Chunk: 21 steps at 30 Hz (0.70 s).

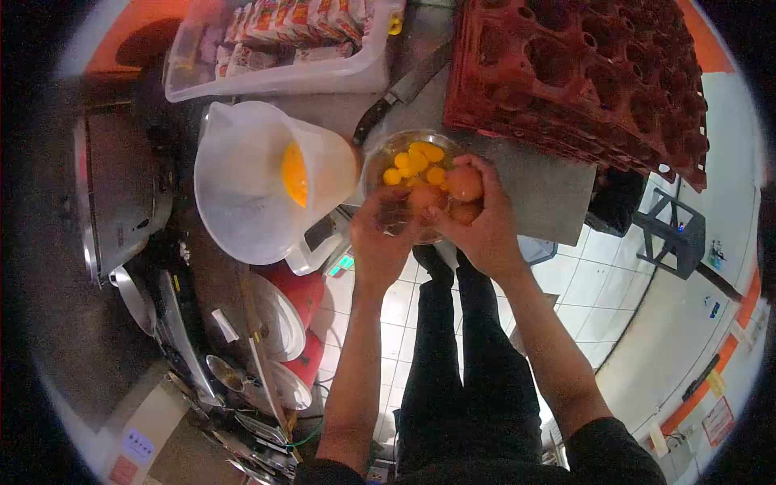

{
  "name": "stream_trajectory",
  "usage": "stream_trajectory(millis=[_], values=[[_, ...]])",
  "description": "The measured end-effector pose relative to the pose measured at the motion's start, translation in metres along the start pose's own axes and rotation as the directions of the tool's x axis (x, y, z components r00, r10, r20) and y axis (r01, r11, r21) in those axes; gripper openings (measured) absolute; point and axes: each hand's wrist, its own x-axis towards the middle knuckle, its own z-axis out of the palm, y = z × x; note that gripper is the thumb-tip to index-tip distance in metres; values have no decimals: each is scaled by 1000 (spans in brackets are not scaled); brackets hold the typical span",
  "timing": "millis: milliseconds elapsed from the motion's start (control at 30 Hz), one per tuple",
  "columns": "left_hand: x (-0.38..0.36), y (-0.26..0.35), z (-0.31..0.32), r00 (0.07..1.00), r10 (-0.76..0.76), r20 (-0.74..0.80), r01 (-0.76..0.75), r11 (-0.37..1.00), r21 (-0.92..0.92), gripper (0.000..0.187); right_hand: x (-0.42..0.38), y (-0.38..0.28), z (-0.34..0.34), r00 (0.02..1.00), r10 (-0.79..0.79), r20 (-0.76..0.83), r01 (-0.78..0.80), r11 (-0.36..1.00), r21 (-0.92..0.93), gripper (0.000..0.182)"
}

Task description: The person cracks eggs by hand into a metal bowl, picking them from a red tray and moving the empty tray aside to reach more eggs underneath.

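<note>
Several yellow yolks (415,160) lie in a round metal bowl (380,156) below my hands. My right hand (485,230) has its fingers wrapped round brown eggs (465,183) over the bowl's right side. Another brown egg (426,199) sits between the two hands, close to my left fingertips. My left hand (380,234) is over the bowl's lower left side, its fingers curled inward and blurred. Left of the bowl stands a translucent white pitcher (242,182) with orange-yellow contents showing inside.
A stack of dark red egg trays (574,73) occupies the back right. A knife (396,99) lies behind the bowl. Packets fill a clear plastic bin (291,78) at the back left. Plates (279,319) and a large pot (121,194) are on the left.
</note>
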Motion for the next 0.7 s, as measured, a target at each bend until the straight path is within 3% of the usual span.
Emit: stream_trajectory(millis=[33, 67, 100, 133, 200, 333, 400, 500, 567, 700], values=[[1, 1, -1, 1000, 0, -6, 0, 1000, 0, 37, 1, 3, -2, 990, -134, 46, 139, 984, -112, 67], [2, 4, -1, 1000, 1, 3, -2, 991, 137, 37, 2, 4, -3, 960, -259, 105, 276, 937, -216, 64], [4, 6, -2, 1000, 2, 14, -5, 963, 270, 38, 2, 5, -2, 959, -260, 109, 278, 936, -215, 64], [6, 5, -2, 1000, 3, 11, -6, 963, 270, 38, 3, 6, -2, 952, -279, 125, 302, 923, -238, 63], [10, 2, -3, 990, 131, 59, -143, 911, 387, 38, 5, 7, -1, 945, -296, 141, 324, 909, -263, 62], [15, -1, -5, 996, 70, 50, -84, 919, 385, 39, 11, 13, 2, 931, -337, 142, 365, 881, -301, 63], [20, -5, -8, 947, 305, 99, -318, 858, 403, 40, 13, 18, 1, 927, -350, 138, 376, 872, -313, 63], [20, 4, -10, 901, 421, 103, -416, 772, 481, 43, 15, 21, -2, 931, -318, 180, 360, 881, -306, 61], [18, 3, -11, 891, 440, 112, -433, 750, 500, 43, 17, 17, -5, 899, -354, 258, 433, 811, -394, 60], [19, 6, -14, 884, 458, 94, -436, 735, 519, 33, 19, 20, -6, 886, -365, 285, 451, 822, -347, 59]])
